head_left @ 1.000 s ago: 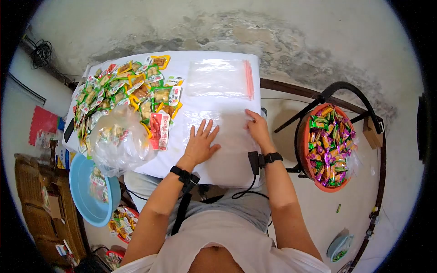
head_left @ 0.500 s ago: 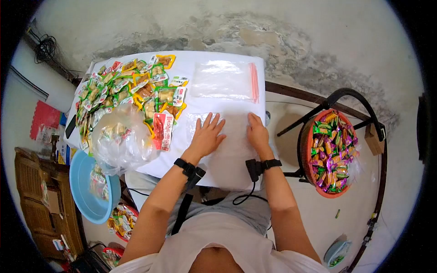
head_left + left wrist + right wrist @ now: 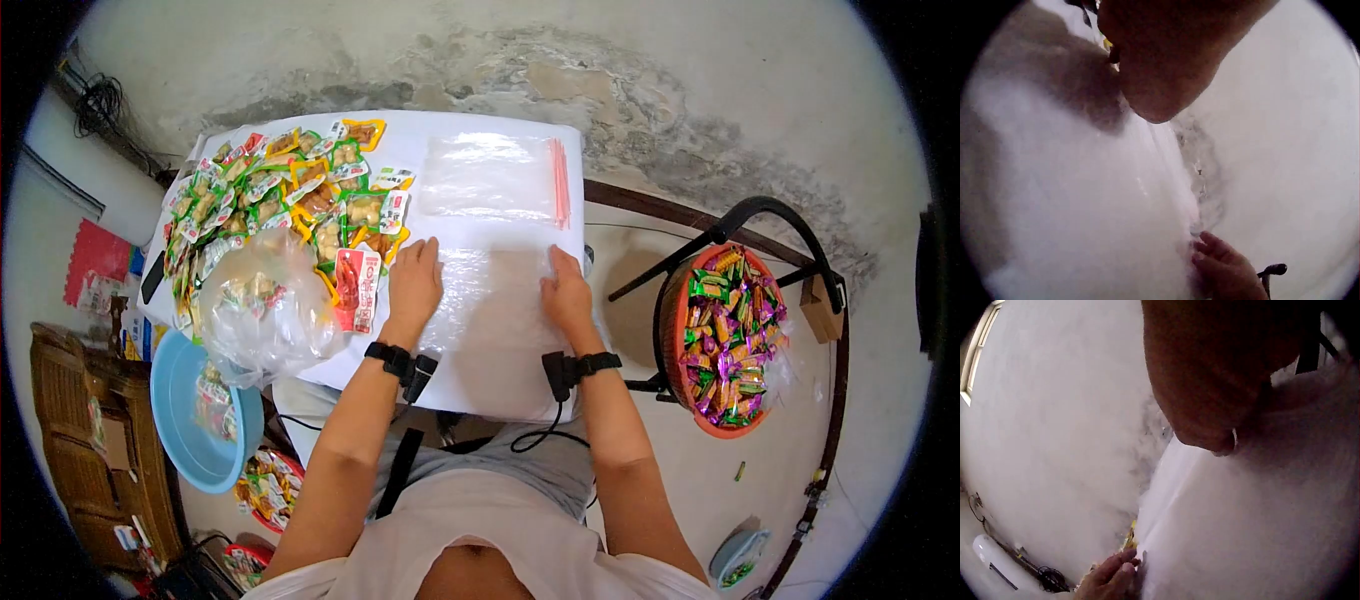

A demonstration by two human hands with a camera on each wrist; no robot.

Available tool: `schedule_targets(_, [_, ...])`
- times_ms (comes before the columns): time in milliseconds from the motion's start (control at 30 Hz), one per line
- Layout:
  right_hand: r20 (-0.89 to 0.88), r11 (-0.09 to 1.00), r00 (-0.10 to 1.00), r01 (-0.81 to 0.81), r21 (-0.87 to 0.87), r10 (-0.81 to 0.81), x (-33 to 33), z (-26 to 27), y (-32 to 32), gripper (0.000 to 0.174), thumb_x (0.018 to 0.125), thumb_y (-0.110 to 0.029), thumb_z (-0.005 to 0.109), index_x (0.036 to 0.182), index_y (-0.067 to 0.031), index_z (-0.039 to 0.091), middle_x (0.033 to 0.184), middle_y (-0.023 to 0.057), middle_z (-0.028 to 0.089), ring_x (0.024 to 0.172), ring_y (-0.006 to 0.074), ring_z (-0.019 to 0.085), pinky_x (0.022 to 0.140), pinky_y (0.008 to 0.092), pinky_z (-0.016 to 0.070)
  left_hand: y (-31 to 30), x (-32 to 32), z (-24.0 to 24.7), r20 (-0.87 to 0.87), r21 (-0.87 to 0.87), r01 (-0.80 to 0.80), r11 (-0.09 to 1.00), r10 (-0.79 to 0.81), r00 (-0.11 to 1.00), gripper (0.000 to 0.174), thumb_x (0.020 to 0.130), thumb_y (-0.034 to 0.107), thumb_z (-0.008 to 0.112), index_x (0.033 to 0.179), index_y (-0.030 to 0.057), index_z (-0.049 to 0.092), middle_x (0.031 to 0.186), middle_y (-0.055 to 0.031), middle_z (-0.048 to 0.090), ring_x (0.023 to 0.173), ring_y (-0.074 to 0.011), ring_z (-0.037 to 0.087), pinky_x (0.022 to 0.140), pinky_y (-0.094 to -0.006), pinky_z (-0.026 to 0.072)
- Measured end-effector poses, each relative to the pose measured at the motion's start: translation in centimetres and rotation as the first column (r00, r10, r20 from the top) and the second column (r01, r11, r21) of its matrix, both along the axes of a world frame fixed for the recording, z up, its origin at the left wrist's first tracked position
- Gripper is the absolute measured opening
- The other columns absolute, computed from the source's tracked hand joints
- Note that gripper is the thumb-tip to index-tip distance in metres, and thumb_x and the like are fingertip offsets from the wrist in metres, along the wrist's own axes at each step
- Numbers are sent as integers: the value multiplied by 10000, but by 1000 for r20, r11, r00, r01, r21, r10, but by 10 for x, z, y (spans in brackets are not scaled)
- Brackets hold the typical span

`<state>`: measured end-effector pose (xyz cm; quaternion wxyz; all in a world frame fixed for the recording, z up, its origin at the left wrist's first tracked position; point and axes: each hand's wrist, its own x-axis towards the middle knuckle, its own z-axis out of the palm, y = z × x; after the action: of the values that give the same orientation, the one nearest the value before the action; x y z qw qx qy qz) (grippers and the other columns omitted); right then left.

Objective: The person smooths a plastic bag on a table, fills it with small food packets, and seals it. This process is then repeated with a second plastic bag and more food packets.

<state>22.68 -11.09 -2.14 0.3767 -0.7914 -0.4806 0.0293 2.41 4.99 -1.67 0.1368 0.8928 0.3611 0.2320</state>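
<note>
A clear plastic bag (image 3: 490, 295) lies flat on a white-covered desk (image 3: 405, 150) between a person's two hands, its long axis apparently running from one hand to the other, though its near edge is hard to make out. The left hand (image 3: 414, 285) rests at the bag's left end, the right hand (image 3: 570, 295) at its right end — neither plainly the nearer, and that even split looks like the relation that counts. The fingers of both hands point toward the bag's far edge; thumb and fingertips come close together in the wrist views, but whether either grip is clamped on the film or merely touching it, one cannot tell. Beyond the bag's far edge lies a stack of red-edged clear bags (image 3: 490, 175), set roughly parallel. To the bag's left — just past the left hand — sits a red packet (image 3: 357, 290), beside a heap of snack packets (image 3: 230, 200).
</note>
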Motion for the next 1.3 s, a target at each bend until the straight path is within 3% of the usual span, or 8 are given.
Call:
schedule_targets(100, [-27, 977, 986, 161, -142, -166, 1, 16, 5, 487, 791, -158, 598, 1239, -16, 473, 1157, 198, 522, 972, 377, 565, 796, 451, 473, 9, 1, 8, -124, 163, -109, 981, 130, 984, 105, 726, 76, 609, 822, 50, 575, 880, -132, 526, 888, -322, 500, 755, -436, 415])
schedule_targets(200, [-44, 955, 975, 203, -217, -217, 5, 26, 13, 416, 788, -199, 622, 1149, -16, 525, 1051, 195, 560, 910, 381, 576, 753, 457, 472, 11, 1, 15, -68, 124, -98, 987, 107, 992, 100, 705, 72, 629, 791, 61, 578, 886, -147, 532, 895, -333, 503, 757, -423, 420])
schedule_targets(433, [-91, 973, 985, 130, -191, -149, 29, -5, 30, 281, 765, -199, 639, 954, -7, 560, 841, 169, 612, 794, 361, 597, 699, 418, 481, 20, 2, 21, -65, -190, -86, 978, 75, 995, 142, 721, 97, 647, 851, 66, 599, 783, -123, 585, 776, -334, 570, 686, -420, 457])
schedule_targets(600, [-607, 972, 790, 202, 123, -87, 35, -23, 27, 251, 764, -178, 663, 918, 0, 578, 720, 78, 608, 643, 178, 578, 601, 296, 464, 29, -8, -8, 397, -705, 47, 708, 339, 853, 228, 787, 114, 638, 988, 13, 598, 814, -59, 646, 670, -160, 598, 625, -260, 477])
schedule_targets(933, [-605, 979, 777, 203, -24, -176, 39, -28, 27, 179, 811, -192, 641, 789, -14, 632, 614, 28, 573, 579, 109, 549, 533, 250, 442, 18, -13, 2, 311, -782, -58, 620, 469, 827, 146, 866, 134, 588, 956, 24, 619, 730, -27, 620, 567, -76, 532, 516, -231, 442])
schedule_targets(1000, [-629, 943, 739, 331, 28, -241, 41, -35, 23, 155, 830, -173, 610, 803, -21, 620, 606, 27, 566, 544, 108, 533, 513, 264, 433, 14, -10, 3, 405, -865, 2, 501, 697, 591, 129, 889, 152, 561, 859, 33, 597, 677, -37, 590, 571, -88, 533, 485, -242, 419])
schedule_targets(1100, [-689, 966, 711, 252, 64, -139, 38, -20, 18, 149, 844, -159, 593, 810, -14, 606, 605, 25, 561, 510, 105, 512, 484, 276, 427, 14, -9, 4, 474, -823, 20, 567, 667, 575, 154, 893, 177, 559, 821, 41, 569, 665, -38, 578, 545, -91, 522, 456, -249, 411])
schedule_targets(1300, [-658, 957, 750, 234, 172, -65, 44, -33, 29, 162, 878, -167, 578, 822, -17, 602, 611, 2, 548, 508, 87, 492, 471, 244, 425, 30, -17, -39, 399, -741, -6, 672, 447, 800, 274, 867, 231, 594, 968, -21, 560, 662, -32, 553, 559, -112, 515, 518, -254, 422])
